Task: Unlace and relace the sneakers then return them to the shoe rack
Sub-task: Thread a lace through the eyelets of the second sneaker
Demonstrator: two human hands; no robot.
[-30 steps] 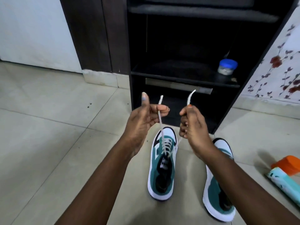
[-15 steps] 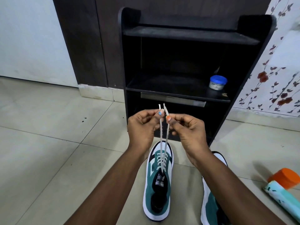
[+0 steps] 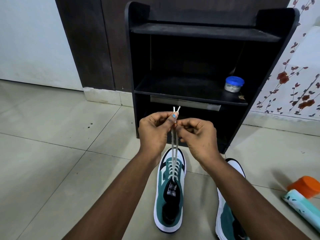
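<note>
We hold both ends of the white lace [image 3: 174,146] up over the left-hand sneaker [image 3: 170,191], which stands on the tiled floor [image 3: 52,161] just in front of the black shoe rack [image 3: 204,66], toe pointing at it. Our left hand [image 3: 154,134] has its fingers curled, thumb and forefinger pinching the lace just below its tips. The two tips stick up side by side above that hand, in front of the rack's lowest opening. Our right hand [image 3: 199,139] sits touching or nearly touching the left one, fingers curled in toward the same strands; it appears to pinch the lace a little lower, though the exact contact is hidden behind the left thumb.

From the hands the two strands run down close together, drawn taut, to the top eyelets of the sneaker. The lace crosses the green and white upper in several rows, and the tongue with its label shows in the open mouth of the shoe.

The second sneaker [image 3: 228,205] stands on the floor to the right of the first, well apart from it and also in front of the rack; our right forearm covers most of it, so we cannot tell how it is laced.

On the rack's middle shelf, at its right end, stands a small clear jar with a blue lid [image 3: 233,84]. On the floor to the right of the rack lies a pale bottle with an orange cap [image 3: 303,193].
</note>
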